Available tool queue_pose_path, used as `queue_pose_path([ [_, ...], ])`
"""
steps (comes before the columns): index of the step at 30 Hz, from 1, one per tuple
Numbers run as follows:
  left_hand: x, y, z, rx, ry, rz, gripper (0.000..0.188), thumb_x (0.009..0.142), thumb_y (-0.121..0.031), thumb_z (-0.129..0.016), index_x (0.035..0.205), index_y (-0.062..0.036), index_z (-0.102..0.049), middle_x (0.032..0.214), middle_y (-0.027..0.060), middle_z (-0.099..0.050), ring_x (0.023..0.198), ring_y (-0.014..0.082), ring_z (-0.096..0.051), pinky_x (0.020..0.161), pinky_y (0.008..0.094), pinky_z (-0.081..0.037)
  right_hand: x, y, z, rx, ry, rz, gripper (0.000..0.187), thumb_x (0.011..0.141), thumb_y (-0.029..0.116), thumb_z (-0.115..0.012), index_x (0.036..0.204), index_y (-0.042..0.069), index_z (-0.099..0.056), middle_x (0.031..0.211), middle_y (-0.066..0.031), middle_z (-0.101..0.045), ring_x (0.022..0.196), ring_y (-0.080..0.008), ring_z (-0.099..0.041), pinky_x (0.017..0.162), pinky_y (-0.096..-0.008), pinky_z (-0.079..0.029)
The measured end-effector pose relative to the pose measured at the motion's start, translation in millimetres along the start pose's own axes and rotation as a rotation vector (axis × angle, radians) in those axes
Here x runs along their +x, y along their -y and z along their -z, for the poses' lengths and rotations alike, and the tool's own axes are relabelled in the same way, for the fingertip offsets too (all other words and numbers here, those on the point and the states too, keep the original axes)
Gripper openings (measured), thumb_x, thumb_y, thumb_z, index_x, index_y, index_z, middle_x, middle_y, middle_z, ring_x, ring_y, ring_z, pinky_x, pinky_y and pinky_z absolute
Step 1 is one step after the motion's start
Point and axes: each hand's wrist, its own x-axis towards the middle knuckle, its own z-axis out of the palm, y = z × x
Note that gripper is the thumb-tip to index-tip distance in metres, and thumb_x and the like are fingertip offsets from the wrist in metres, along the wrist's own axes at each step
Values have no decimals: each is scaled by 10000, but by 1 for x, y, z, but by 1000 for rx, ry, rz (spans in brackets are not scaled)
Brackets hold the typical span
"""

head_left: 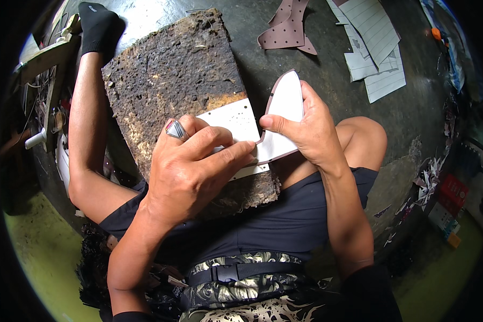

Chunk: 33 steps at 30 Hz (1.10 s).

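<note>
My right hand (314, 126) pinches a curved, pointed white piece with a brown border (287, 102), thumb on its face and fingers behind it. The piece looks like a shoe-upper part, with small dark marks along its edge. My left hand (190, 161), with a ring on one finger, is closed at the piece's lower left end, its index fingertip pressed to the brown edge. The left thumb is hidden. Under that hand a white sheet with dark dots (233, 118) lies on a rough, dark slab (166, 70), partly covered by my fingers.
The slab leans across my lap and the floor, between my legs. Brown dotted cut pieces (287, 27) and lined paper sheets (375, 37) lie on the dark floor beyond. Scraps (429, 174) and a red box (453, 193) are at the right; a wooden frame (51, 96) stands left.
</note>
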Motion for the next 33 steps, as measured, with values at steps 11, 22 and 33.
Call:
queue_pose_path([
  [11, 1, 0, -1, 22, -18, 2, 271, 841, -201, -964, 1101, -161, -895, 944, -40, -727, 860, 188, -664, 730, 377, -479, 4, -3, 5, -83, -21, -21, 540, 878, 228, -1031, 1229, 28, -672, 1008, -31, -733, 925, -107, -670, 823, -303, -577],
  [22, 2, 0, -3, 18, -28, 12, 266, 840, -204, -970, 1087, -154, -884, 942, -25, -727, 844, 199, -651, 733, 380, -487, 8, -12, 10, -138, -33, -20, 500, 884, 174, -1013, 1219, 24, -673, 1006, -29, -733, 921, -108, -670, 821, -306, -579],
  [33, 1, 2, -2, 34, -26, 29, 308, 835, -209, -980, 1119, -169, -866, 966, -12, -721, 843, 212, -648, 743, 386, -508, 11, -17, 16, -162, -38, -22, 489, 891, 159, -994, 1222, 17, -665, 1003, -41, -729, 912, -115, -668, 810, -314, -576],
])
